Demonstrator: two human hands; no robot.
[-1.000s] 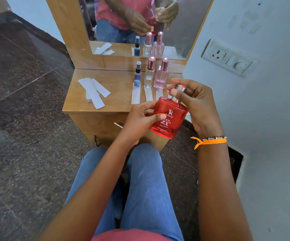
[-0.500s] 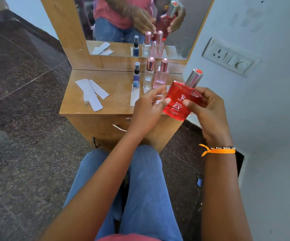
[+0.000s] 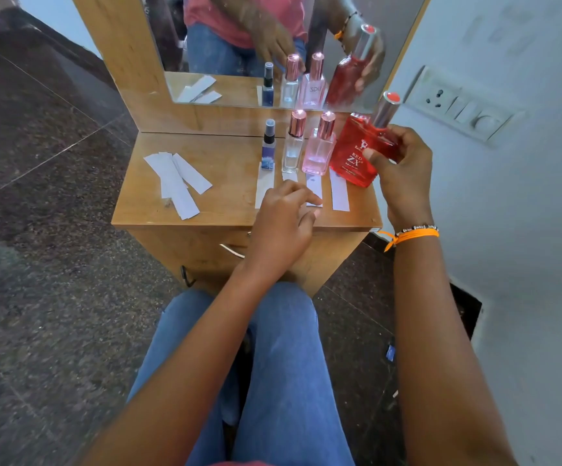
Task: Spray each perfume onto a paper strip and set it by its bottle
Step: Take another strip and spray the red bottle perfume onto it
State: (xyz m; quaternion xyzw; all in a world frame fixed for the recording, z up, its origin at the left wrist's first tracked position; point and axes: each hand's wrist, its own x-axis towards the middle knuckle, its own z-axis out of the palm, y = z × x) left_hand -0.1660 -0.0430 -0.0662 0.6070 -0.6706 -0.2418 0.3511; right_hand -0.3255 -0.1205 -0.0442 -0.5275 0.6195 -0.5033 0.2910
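Red bottle [image 3: 353,153] tilted, held — three bottles upright, strips [image 3: 339,193] before them

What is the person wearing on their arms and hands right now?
Both forearms are bare, with no sleeves in view. The right wrist carries an orange thread band with a knotted tail, and beside it a thin beaded bracelet. The left hand and right hand wear no gloves, and no rings show.
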